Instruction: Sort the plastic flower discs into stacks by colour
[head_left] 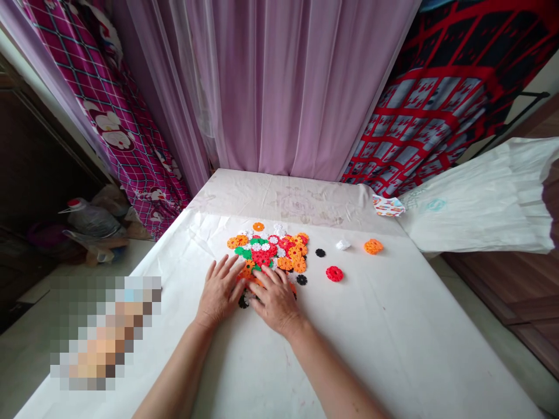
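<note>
Lilac curtain [279,87] behind white-covered bench [371,343]; red-and-black cloth [419,110] hangs at right. Pile of flower-edged discs [264,254], mostly orange, red, white, green, lies under and just beyond fingertips. Left hand [222,291] and right hand [275,299] palm down at pile's near edge, grip released on both, fingers spread. Red piece [335,274] apart, right of pile. Teal print on white bag [484,195] too faint to read.

Head-worn view, forward-down over the table [384,343]
</note>
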The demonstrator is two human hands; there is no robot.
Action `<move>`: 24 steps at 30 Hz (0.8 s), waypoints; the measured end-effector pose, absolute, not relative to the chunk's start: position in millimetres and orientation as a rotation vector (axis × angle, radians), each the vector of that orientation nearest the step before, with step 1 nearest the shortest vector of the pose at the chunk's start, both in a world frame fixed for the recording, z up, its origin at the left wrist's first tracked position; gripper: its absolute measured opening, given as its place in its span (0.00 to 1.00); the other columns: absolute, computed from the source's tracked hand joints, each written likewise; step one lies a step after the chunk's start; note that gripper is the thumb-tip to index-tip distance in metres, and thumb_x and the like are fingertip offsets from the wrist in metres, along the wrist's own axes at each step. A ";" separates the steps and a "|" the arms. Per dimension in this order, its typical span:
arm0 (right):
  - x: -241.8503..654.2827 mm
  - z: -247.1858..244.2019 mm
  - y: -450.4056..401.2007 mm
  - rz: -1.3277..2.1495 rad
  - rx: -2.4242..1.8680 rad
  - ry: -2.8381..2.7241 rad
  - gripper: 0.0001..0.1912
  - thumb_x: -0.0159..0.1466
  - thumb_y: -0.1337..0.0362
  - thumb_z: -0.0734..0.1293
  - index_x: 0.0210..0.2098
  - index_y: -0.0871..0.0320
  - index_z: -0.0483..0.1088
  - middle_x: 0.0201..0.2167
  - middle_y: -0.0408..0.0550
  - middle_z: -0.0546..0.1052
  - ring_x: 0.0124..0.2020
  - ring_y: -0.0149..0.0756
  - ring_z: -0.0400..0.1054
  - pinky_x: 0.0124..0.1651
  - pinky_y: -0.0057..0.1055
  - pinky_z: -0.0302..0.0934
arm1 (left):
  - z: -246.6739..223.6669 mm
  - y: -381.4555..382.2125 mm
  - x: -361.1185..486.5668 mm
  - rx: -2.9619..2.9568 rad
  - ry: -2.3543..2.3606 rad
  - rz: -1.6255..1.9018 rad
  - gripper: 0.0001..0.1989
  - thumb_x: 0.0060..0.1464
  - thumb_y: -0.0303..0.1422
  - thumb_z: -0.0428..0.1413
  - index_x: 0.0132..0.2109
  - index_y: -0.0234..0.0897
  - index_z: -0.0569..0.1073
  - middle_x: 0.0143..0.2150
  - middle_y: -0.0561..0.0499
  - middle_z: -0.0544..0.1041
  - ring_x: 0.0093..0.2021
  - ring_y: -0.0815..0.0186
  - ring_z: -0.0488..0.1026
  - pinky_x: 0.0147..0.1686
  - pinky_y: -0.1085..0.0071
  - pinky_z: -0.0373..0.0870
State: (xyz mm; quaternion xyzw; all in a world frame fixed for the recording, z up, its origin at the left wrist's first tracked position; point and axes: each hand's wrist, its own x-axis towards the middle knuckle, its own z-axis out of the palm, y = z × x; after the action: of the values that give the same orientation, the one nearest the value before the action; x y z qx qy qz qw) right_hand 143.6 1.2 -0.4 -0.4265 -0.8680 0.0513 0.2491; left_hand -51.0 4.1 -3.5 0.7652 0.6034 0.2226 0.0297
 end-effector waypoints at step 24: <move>146.8 6.2 27.4 0.085 -1.539 -2.168 0.09 0.59 0.63 0.69 0.40 0.53 0.73 0.39 0.50 0.79 0.44 0.47 0.68 0.45 0.41 0.57 | -3.9 2.4 -42.4 2.405 1.782 0.544 0.20 0.63 0.43 0.48 0.58 0.51 0.74 0.67 0.49 0.66 0.69 0.51 0.57 0.66 0.44 0.52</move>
State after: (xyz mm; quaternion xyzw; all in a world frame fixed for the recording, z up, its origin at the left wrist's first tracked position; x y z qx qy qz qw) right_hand 146.8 27.4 6.2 -0.5618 -0.7915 0.0310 0.2386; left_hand -42.4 2.4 -3.9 0.7896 0.5849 0.1787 0.0498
